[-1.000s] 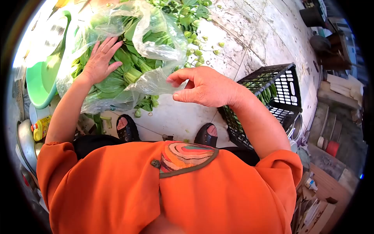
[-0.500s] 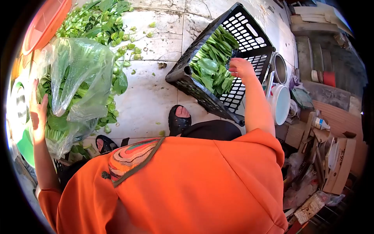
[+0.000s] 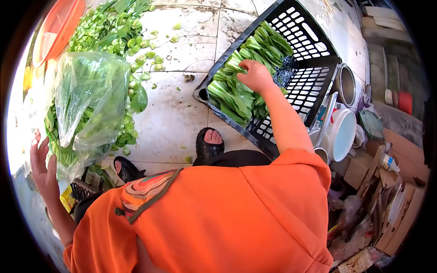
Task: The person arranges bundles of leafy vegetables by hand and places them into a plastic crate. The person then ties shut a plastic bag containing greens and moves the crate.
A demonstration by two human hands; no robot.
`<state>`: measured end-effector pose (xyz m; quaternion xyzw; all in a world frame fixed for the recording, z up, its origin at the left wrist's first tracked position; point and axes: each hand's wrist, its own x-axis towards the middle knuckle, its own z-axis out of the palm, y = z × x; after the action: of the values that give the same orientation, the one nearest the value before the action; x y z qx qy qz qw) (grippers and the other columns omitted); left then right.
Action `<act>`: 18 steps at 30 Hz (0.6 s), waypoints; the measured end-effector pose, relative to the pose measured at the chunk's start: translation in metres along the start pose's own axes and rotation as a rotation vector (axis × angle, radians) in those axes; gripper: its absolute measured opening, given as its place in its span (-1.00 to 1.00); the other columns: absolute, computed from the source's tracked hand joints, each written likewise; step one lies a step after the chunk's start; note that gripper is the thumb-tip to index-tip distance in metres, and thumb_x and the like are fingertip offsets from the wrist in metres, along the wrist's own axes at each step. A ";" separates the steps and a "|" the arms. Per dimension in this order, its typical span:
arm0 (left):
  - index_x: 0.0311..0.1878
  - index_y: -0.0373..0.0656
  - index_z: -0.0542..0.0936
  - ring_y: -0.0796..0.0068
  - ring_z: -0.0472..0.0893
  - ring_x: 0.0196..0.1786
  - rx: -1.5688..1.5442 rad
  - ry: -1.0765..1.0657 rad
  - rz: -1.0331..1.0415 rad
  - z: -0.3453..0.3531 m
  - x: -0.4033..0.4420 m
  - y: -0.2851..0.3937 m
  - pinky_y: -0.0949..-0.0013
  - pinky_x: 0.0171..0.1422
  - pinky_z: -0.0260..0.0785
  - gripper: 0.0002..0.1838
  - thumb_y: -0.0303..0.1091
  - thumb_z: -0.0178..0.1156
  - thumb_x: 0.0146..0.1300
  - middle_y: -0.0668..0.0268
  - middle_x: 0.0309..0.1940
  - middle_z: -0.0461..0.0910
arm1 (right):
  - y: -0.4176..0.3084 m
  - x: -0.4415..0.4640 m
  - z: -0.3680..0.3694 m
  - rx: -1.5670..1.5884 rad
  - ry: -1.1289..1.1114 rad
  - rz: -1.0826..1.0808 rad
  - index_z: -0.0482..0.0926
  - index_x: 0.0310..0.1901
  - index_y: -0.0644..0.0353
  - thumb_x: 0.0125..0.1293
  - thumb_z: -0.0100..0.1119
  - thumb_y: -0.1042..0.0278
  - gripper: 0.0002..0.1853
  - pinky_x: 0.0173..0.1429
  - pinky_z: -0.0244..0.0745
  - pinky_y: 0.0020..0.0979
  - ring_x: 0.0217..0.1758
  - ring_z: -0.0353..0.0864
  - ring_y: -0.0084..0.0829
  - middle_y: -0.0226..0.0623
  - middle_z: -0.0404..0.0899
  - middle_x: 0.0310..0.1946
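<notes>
Over the black plastic crate (image 3: 325, 70), my right hand (image 3: 256, 75) reaches down onto the leafy green bunches (image 3: 234, 93) lying inside it. Its fingers are bent, and their tips meet the pale stems; whether they grip one is hidden. My left hand (image 3: 44, 166) is raised at the left with fingers apart and nothing in it. Just right of that hand, a clear plastic bag (image 3: 93, 91) partly covers more leafy greens (image 3: 68, 157) on the floor.
Trimmed leaves and stem ends (image 3: 109, 32) lie on the floor tiles (image 3: 175, 113) behind the bag. An orange basin (image 3: 57, 29) is at the upper left. Right of the crate are a white bucket (image 3: 342, 134), metal pots (image 3: 346, 85) and cardboard scraps (image 3: 359, 168).
The view has swung toward the crate. My right hand has left the bag and come over the greens in the crate. My left hand has lifted off the greens and moved to the left.
</notes>
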<state>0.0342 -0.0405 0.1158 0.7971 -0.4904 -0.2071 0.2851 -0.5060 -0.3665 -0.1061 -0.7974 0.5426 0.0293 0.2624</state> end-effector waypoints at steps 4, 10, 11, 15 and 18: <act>0.46 -0.10 0.32 0.42 0.50 0.20 0.030 -0.048 -0.136 0.020 -0.024 -0.016 0.31 0.39 0.26 -0.35 -0.39 0.25 0.30 0.25 0.40 0.35 | 0.000 0.019 0.015 0.067 0.142 0.047 0.63 0.03 0.13 0.11 0.24 0.24 -0.58 0.23 0.48 -0.19 0.09 0.59 -0.11 -0.10 0.61 0.01; 0.44 -0.07 0.37 0.65 0.50 -0.10 -0.122 -0.063 -0.483 0.029 -0.030 -0.047 0.53 0.06 0.34 -0.37 -0.46 0.27 0.30 0.39 -0.18 0.60 | 0.038 0.036 -0.009 -0.130 0.401 0.185 0.48 0.21 0.12 0.06 0.32 0.27 -0.40 0.36 0.34 -0.15 0.29 0.42 -0.11 -0.13 0.48 0.19; 0.44 -0.07 0.37 0.65 0.50 -0.10 -0.124 -0.058 -0.487 0.029 -0.033 -0.053 0.53 0.06 0.34 -0.37 -0.46 0.27 0.30 0.39 -0.18 0.60 | 0.046 0.041 -0.012 -0.167 0.442 0.191 0.45 0.24 0.12 0.05 0.34 0.26 -0.35 0.39 0.31 -0.16 0.33 0.39 -0.12 -0.13 0.45 0.24; 0.44 -0.13 0.34 0.62 0.55 -0.16 -0.070 -0.163 -0.624 0.014 -0.058 -0.089 0.53 0.01 0.40 -0.35 -0.49 0.27 0.27 0.32 0.01 0.59 | 0.076 0.075 -0.032 -0.176 0.359 0.262 0.37 0.32 0.17 0.01 0.37 0.19 -0.22 0.51 0.18 -0.22 0.45 0.26 -0.12 -0.07 0.35 0.34; 0.42 -0.20 0.35 0.54 0.58 0.00 -0.043 -0.089 -0.614 0.004 -0.082 -0.107 0.45 0.15 0.43 -0.36 -0.51 0.25 0.26 0.18 0.32 0.42 | 0.094 0.107 -0.047 -0.200 0.318 0.254 0.33 0.35 0.22 0.02 0.35 0.14 -0.18 0.50 0.22 -0.22 0.44 0.29 -0.12 -0.07 0.37 0.34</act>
<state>0.0676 0.0703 0.0462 0.8919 -0.2341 -0.3285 0.2043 -0.5562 -0.5046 -0.1380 -0.7394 0.6676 -0.0103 0.0872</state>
